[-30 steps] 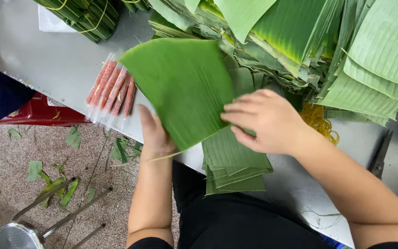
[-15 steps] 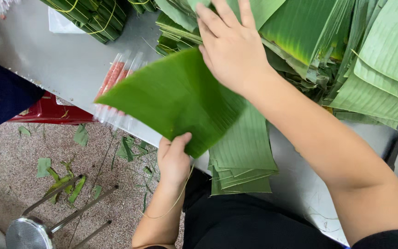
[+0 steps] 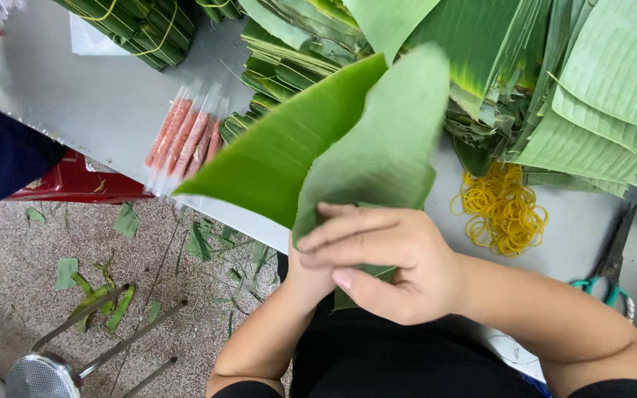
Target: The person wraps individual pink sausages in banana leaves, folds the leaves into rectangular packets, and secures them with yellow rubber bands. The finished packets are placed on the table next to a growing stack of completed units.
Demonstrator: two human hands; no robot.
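a broad, smooth green banana leaf piece (image 3: pixel 348 155), glossy dark on one face and paler, matte on the other, stands at the centre of the frame, folded so its two flaps rise like a cone above the hands and over the near edge of the grey metal table (image 3: pixel 105 110). the right hand (image 3: pixel 385 265) is closed over the lower fold, fingers pressed across the pale face with the thumb tucked under; the left hand (image 3: pixel 307 276) sits mostly hidden behind it, seemingly pinching the same bottom edge, though its fingers cannot be made out. the likely trouble, as i judge it, is a split: the leaf's fine parallel ribs run lengthwise, so a hard crease across them could crack it, and a loose pinch could let the springy flaps fan open again. in the upper right of the frame lie stacks of flat ribbed green leaves (image 3: pixel 599 81); at the top centre and upper left are bundles of narrow folded leaf strips (image 3: pixel 134 22), some of them tied with yellow bands. a loose heap of thin yellow rubber bands (image 3: pixel 503 210) rests right of the hands, and green-handled scissors (image 3: pixel 610 269) lie at the right edge. pink sausage-like sticks in clear plastic sleeves (image 3: pixel 182 140) lie left of the leaf. torn leaf scraps (image 3: pixel 97 284) litter the speckled floor at the lower left, beside a round metal stool (image 3: pixel 42 372).
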